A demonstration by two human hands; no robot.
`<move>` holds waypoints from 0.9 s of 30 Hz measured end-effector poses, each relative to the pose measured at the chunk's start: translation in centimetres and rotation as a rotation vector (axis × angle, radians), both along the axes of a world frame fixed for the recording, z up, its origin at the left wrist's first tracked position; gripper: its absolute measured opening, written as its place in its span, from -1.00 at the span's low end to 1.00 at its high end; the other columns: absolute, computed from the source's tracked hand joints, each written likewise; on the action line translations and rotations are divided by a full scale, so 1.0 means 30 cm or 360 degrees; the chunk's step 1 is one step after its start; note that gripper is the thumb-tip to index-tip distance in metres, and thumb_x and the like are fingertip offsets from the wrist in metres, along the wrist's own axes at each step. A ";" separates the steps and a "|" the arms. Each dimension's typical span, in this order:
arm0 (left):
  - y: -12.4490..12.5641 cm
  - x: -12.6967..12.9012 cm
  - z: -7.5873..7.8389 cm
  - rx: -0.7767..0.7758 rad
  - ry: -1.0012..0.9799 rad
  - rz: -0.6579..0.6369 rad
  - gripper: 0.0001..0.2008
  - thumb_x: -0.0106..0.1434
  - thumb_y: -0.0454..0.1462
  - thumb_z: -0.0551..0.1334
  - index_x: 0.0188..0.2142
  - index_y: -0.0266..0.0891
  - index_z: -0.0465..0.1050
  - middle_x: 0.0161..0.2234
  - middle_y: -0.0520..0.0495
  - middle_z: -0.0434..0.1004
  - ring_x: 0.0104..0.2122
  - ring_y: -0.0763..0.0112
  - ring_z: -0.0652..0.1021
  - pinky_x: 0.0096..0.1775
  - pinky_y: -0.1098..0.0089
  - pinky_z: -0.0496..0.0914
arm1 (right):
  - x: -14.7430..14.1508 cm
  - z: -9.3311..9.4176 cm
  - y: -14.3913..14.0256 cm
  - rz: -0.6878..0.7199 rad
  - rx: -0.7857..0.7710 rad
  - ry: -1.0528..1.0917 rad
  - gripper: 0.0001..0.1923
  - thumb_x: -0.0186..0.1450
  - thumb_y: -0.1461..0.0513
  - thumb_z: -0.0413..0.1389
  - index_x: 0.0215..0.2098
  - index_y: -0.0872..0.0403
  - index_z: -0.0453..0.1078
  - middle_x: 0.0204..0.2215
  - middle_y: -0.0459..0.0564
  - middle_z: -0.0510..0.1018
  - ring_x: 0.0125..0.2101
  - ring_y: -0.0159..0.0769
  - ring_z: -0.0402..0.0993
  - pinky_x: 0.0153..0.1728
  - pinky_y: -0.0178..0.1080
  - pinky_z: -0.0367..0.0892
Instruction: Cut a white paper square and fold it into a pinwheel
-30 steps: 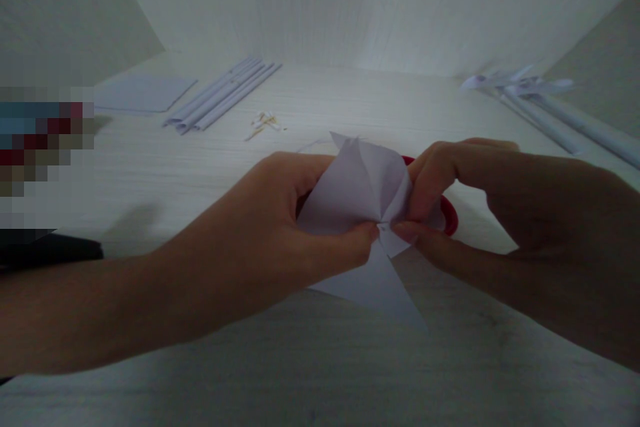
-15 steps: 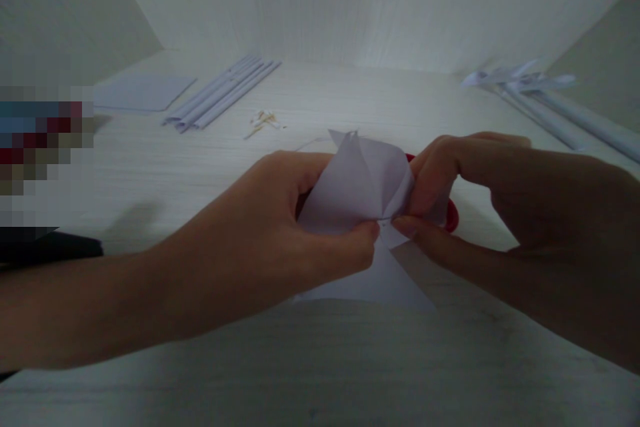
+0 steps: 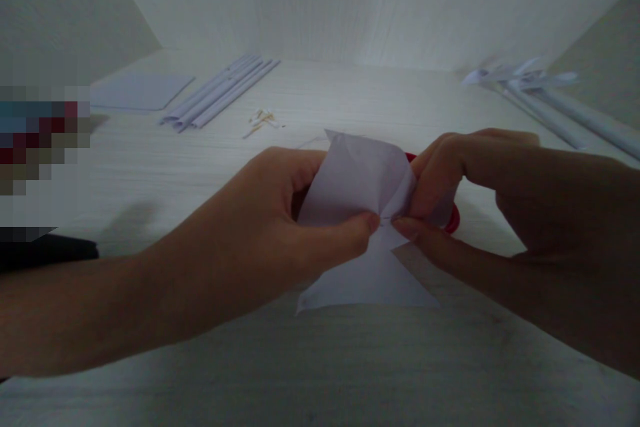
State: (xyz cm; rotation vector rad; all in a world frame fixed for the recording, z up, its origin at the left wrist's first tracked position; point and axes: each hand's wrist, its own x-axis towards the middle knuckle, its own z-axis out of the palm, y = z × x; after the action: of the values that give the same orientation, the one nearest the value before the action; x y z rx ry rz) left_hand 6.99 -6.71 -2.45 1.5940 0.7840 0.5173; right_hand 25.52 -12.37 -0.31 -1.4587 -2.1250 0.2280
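A folded piece of white paper (image 3: 363, 180) is pinched at its middle between both my hands just above the pale wooden table (image 3: 350, 360). My left hand (image 3: 280, 227) grips its left side with thumb and fingers. On the right side, my right hand (image 3: 480, 193) pinches it thumb to forefinger, the two thumbs almost touching. The paper fans out above and below the pinch. A red object (image 3: 453, 217) lies behind my right fingers, mostly hidden.
Several rolled white paper tubes (image 3: 220, 95) lie at the back left beside a flat paper sheet (image 3: 140, 90). Small pale bits (image 3: 263, 120) lie near them. More paper rolls and a folded paper shape (image 3: 540, 90) sit at the back right. A dark object (image 3: 45, 247) is at the left edge.
The paper's lower flap has spread from a narrow point into a wide flat shape, and the upper part has flattened. Both hands have stayed in nearly the same place.
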 end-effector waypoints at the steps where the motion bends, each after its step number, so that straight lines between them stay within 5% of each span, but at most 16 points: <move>1: 0.000 0.000 -0.001 0.0001 0.0001 0.0001 -0.91 0.18 -0.28 0.27 -0.42 -0.23 0.54 -0.58 0.14 0.41 -0.57 0.55 0.40 -0.63 0.64 0.21 | 0.000 0.000 0.000 0.0007 -0.0005 0.0005 -0.83 0.19 0.29 0.16 -0.50 -0.07 0.29 -0.58 -0.30 0.42 -0.58 -0.38 0.29 -0.16 -0.11 0.25; 6: 0.005 0.001 -0.003 -0.0028 -0.0039 -0.0002 -0.91 0.20 -0.30 0.27 -0.41 -0.27 0.52 -0.51 0.13 0.51 -0.55 0.60 0.40 -0.61 0.67 0.24 | 0.007 -0.006 -0.005 0.0016 0.0008 0.0043 -0.85 0.21 0.26 0.17 -0.46 -0.09 0.30 -0.57 -0.28 0.42 -0.57 -0.35 0.27 -0.14 -0.06 0.25; 12: 0.005 0.003 -0.007 -0.0089 -0.0049 0.0016 -0.93 0.17 -0.29 0.28 -0.40 -0.24 0.53 -0.51 0.13 0.53 -0.55 0.55 0.44 -0.61 0.64 0.28 | 0.027 -0.032 -0.010 -0.0090 0.0002 0.0020 -0.89 0.22 0.11 0.19 -0.37 -0.14 0.32 -0.45 -0.19 0.46 -0.41 -0.20 0.38 -0.45 -0.12 0.27; 20: 0.006 -0.011 -0.010 0.0018 0.0019 -0.0002 -0.89 0.19 -0.24 0.29 -0.42 -0.22 0.55 -0.60 0.12 0.41 -0.55 0.49 0.46 -0.62 0.61 0.25 | 0.018 -0.044 -0.007 -0.0188 -0.0063 0.0303 -0.76 0.20 0.03 0.23 -0.21 -0.15 0.33 -0.31 -0.16 0.47 -0.29 -0.23 0.46 -0.37 -0.22 0.43; 27: 0.002 -0.015 -0.013 0.0175 0.0085 0.0018 -0.88 0.17 -0.23 0.30 -0.46 -0.20 0.53 -0.57 0.14 0.47 -0.55 0.45 0.53 -0.62 0.58 0.32 | -0.003 -0.026 -0.002 -0.0088 -0.0057 0.0023 -0.92 0.23 0.12 0.17 -0.39 -0.10 0.37 -0.49 -0.19 0.48 -0.44 -0.25 0.38 -0.54 -0.23 0.29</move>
State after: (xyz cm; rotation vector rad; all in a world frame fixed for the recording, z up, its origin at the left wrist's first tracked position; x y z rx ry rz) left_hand 6.55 -6.65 -2.85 1.7114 0.8167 0.5354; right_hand 25.45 -12.44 -1.10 -1.5294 -2.0760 0.2567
